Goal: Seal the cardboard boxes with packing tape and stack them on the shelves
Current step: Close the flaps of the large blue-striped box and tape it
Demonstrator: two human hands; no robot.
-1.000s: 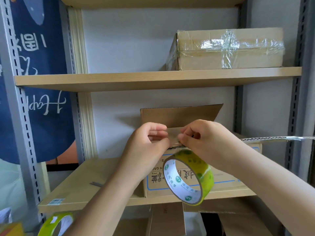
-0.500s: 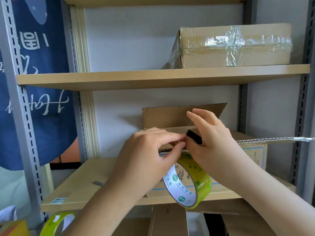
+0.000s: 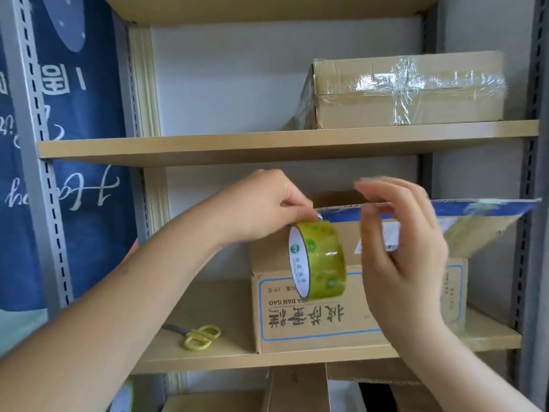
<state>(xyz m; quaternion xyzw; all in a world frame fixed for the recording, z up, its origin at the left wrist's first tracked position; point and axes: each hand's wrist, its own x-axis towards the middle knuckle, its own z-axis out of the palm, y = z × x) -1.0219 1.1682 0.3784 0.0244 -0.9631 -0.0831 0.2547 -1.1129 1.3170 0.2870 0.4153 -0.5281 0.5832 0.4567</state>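
An open cardboard box (image 3: pixel 312 316) with blue print stands on the middle shelf (image 3: pixel 214 301). Its right flap (image 3: pixel 481 224) sticks out level, at the height of my hands. My left hand (image 3: pixel 261 209) pinches the free end of a yellow-green packing tape roll (image 3: pixel 320 260), which hangs below the fingers in front of the box. My right hand (image 3: pixel 407 263) is blurred, with loosely spread fingers at the flap's near edge; whether it touches the flap is unclear. A sealed, taped box (image 3: pixel 401 90) sits on the upper shelf (image 3: pixel 267 144).
Yellow-handled scissors (image 3: pixel 199 337) lie on the middle shelf, left of the box. More cardboard (image 3: pixel 297 391) is stored under that shelf. A blue banner (image 3: pixel 83 144) hangs at the left behind a grey slotted post (image 3: pixel 38 173). A second tape roll (image 3: pixel 124 396) peeks in at the bottom left.
My right hand has let go of the tape and moved right, with its fingers spread. The roll now hangs from my left hand alone. The right flap has swung up level.
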